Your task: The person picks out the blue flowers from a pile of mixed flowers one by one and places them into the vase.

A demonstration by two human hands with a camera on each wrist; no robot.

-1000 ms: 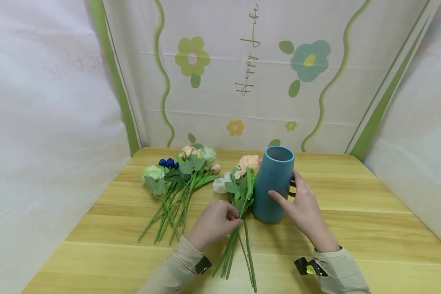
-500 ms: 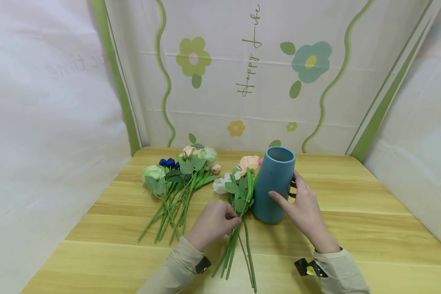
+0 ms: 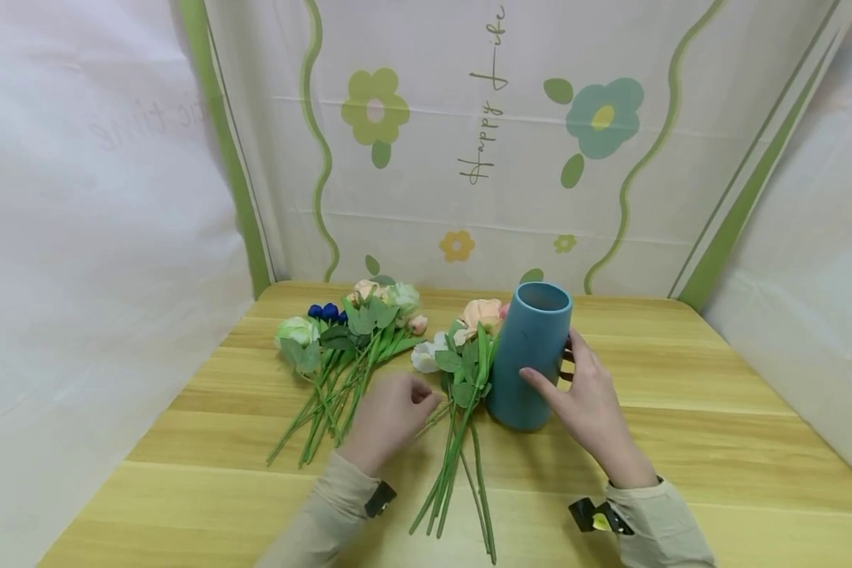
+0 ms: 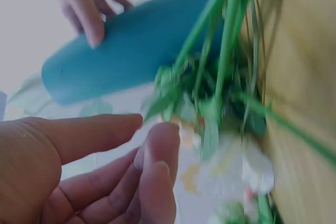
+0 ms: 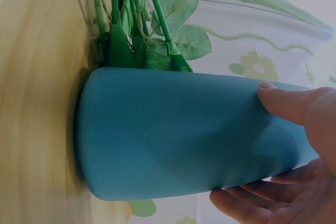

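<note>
My right hand [image 3: 589, 410] grips the side of a blue vase [image 3: 532, 355] that stands upright on the table. In the right wrist view its thumb lies on one side of the vase and its fingers [image 5: 247, 203] curl round the other. Against the vase's left side lies a bunch of artificial flowers [image 3: 468, 371] with peach and white blooms, green stems toward me. My left hand [image 3: 390, 418] hovers just left of those stems [image 3: 446, 481]. Seen from the left wrist, its fingers [image 4: 160, 156] are loosely bent, with nothing between thumb and fingertips.
A second pile of artificial flowers [image 3: 348, 355], with pale green, peach and dark blue blooms, lies at the back left of the wooden table [image 3: 184, 489]. Behind the table hangs a flower-printed curtain [image 3: 426, 158], and white cloth closes in both sides.
My left hand has drawn away to the left from the stems near the vase. The right hand and the vase have stayed where they were.
</note>
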